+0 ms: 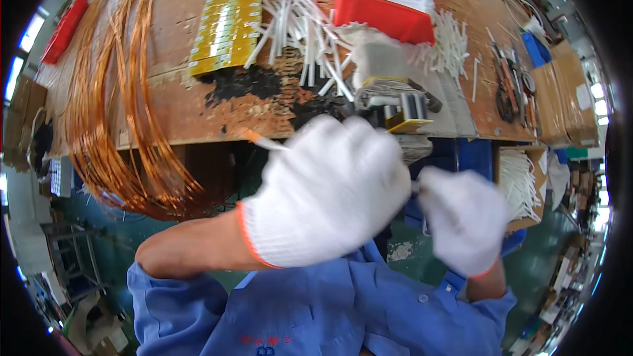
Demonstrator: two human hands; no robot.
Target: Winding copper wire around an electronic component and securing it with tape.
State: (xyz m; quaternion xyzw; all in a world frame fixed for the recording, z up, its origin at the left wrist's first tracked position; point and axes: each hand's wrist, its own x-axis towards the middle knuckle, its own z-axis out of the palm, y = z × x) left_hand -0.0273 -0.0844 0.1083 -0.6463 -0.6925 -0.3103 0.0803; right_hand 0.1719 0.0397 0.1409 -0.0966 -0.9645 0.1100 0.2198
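My left hand (336,191), in a white knitted glove with an orange cuff edge, is closed in front of the workbench edge. A thin white tube (271,143) with a copper-coloured end sticks out of its left side; the rest is hidden in the fist. My right hand (465,221), gloved alike, is just to the right with its fingers bent together; motion blurs it, and what it grips cannot be made out. Beyond my left hand, a small block-like part with dark and silvery pieces on a yellow base (409,115) sits at the bench edge.
Long copper wires (135,92) hang over the bench's left edge. Yellow-wrapped pieces (227,23), loose white tubes (306,33) and a red bin of white tubes (369,10) lie farther back. Pliers-like tools (508,89) and a cardboard box (560,95) stand right.
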